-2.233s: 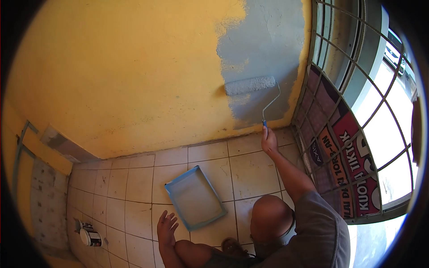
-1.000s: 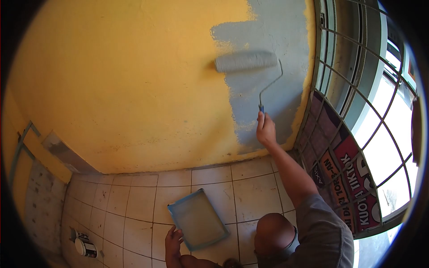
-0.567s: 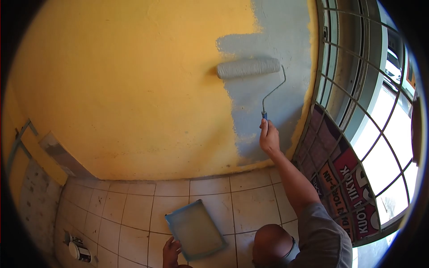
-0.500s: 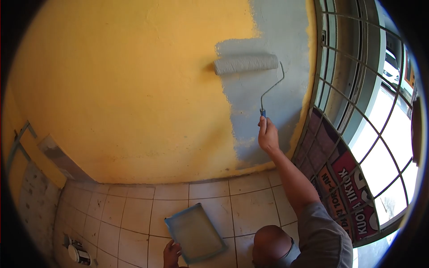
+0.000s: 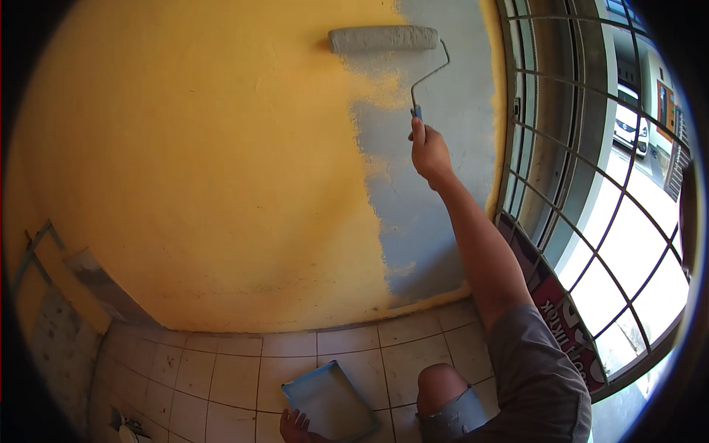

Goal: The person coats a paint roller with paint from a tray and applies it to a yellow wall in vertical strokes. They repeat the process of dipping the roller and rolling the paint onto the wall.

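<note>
My right hand (image 5: 430, 153) grips the handle of a paint roller (image 5: 384, 39), arm stretched up ahead of me. The roller's grey, paint-covered sleeve lies level against the yellow wall (image 5: 221, 162), across the left edge of a grey painted strip (image 5: 458, 88). A bent wire frame runs from the sleeve's right end down to the blue-topped handle. Low in the view, my left hand (image 5: 295, 427) is empty with its fingers apart, beside the left edge of a blue-rimmed paint tray (image 5: 336, 406). Grey paint coats the tray, which rests on the floor.
A barred window (image 5: 583, 155) borders the wall on the right, with a printed banner (image 5: 565, 328) at its lower part. Pale tiles (image 5: 229, 369) cover the floor. A small container (image 5: 131, 432) stands at the bottom left, and my knee (image 5: 441, 387) shows at the bottom.
The roller has moved up the wall and slightly left in my right hand, leaving patchy grey along the strip's left edge. My left hand's fingers have spread beside the tray. The view has tilted upward.
</note>
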